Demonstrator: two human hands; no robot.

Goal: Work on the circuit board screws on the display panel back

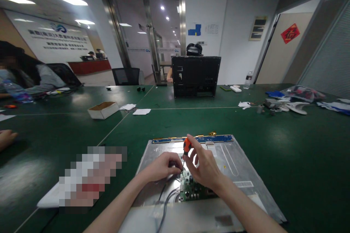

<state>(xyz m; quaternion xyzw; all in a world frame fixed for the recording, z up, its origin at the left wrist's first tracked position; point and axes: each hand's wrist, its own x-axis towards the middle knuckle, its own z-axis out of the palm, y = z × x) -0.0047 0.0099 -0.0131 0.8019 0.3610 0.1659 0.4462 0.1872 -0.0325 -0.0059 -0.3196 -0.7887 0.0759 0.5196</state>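
Note:
My right hand [205, 164] grips an orange and black screwdriver [187, 146], which stands nearly upright with its tip pointing down at the green circuit board [191, 189]. Close against the shaft's lower end, the fingers of my left hand [165, 165] are pinched together at the board's upper left corner; anything between them is too small to make out. The board lies on the silver metal back of a flat display panel [240, 167]. Along the panel's far edge runs a narrow blue circuit strip [221, 138]. Grey cables [165, 204] lead from the board toward me.
A black monitor housing [196, 76] stands across the green table. An open white box [103, 110] and paper pieces [141, 111] lie left of centre. A blurred-out item [90, 178] is beside my left arm. Plastic bags and parts [273, 103] sit far right. Another person's hand [7, 139] rests at left.

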